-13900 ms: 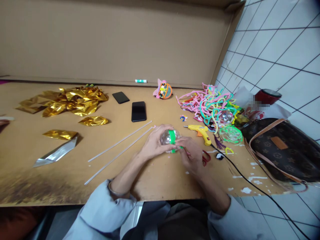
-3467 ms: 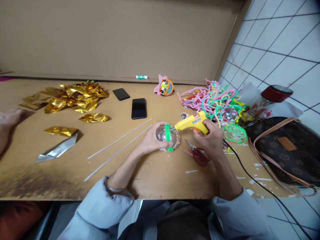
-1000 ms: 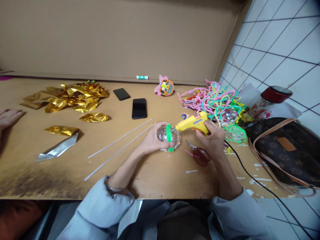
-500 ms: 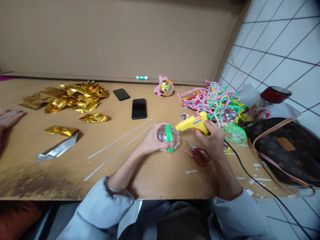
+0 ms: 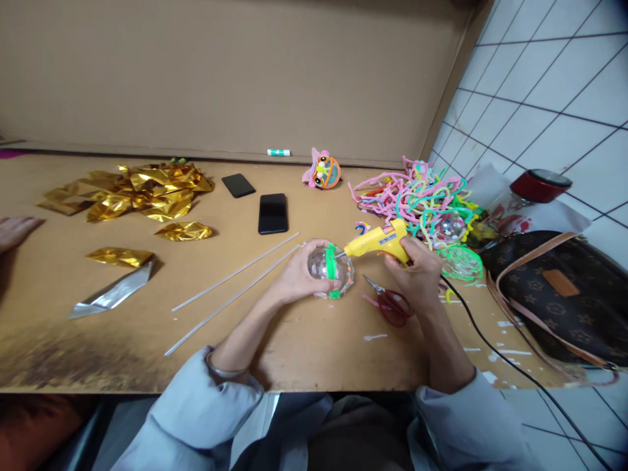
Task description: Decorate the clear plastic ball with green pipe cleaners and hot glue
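A clear plastic ball (image 5: 318, 265) with a bright green band (image 5: 331, 263) around it is held by my left hand (image 5: 298, 271), its fingers wrapped about the left side. My right hand (image 5: 416, 265) is closed round the handle of a yellow glue gun (image 5: 375, 241). The gun's nozzle points left and meets the green band, or comes very close to it; I cannot tell which. Red-handled scissors (image 5: 392, 306) lie on the table just below the gun. Two clear glue sticks (image 5: 235, 271) rest left of the ball.
Gold foil (image 5: 161, 190) lies at the left, near another person's hand (image 5: 17, 232). Two phones (image 5: 273, 213) and a decorated ball (image 5: 326, 171) sit farther back. Colourful pipe cleaners (image 5: 392, 193), a red-lidded jar (image 5: 534, 190) and a brown handbag (image 5: 564, 288) crowd the right. A black cord (image 5: 483, 337) trails off right.
The other person's hand at the left edge has drawn back slightly to the left. My two hands, the ball and the glue gun stay practically in place.
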Demonstrator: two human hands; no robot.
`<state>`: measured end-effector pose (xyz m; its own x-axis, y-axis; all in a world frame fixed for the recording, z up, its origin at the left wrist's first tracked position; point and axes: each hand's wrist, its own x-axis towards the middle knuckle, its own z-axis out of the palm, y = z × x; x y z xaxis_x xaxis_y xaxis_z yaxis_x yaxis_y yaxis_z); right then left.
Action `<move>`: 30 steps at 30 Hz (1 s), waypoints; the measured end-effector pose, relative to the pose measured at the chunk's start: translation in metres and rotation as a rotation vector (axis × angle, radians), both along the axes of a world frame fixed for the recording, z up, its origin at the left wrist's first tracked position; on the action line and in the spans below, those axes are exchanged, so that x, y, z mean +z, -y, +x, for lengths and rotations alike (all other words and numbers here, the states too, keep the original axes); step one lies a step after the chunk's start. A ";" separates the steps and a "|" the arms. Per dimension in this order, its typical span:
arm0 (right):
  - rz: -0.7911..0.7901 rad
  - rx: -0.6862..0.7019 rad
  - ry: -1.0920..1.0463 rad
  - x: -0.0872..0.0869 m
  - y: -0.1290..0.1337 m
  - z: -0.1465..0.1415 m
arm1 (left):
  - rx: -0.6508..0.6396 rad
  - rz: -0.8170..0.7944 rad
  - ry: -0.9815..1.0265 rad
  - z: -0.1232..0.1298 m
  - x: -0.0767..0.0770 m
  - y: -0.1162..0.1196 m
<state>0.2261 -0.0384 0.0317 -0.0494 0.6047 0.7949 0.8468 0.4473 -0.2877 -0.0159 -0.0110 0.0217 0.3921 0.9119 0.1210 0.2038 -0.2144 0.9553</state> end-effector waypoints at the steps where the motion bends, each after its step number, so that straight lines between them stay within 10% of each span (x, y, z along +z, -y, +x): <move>1: -0.003 -0.003 -0.005 0.000 0.000 0.000 | 0.001 0.000 -0.002 0.000 0.000 0.000; 30: -0.270 -0.062 -0.228 -0.001 -0.005 -0.001 | 0.009 -0.007 -0.002 0.000 -0.002 0.000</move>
<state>0.2254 -0.0337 0.0305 0.1538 0.7905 0.5928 0.7705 0.2797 -0.5728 -0.0162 -0.0115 0.0193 0.3845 0.9161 0.1137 0.2075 -0.2058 0.9564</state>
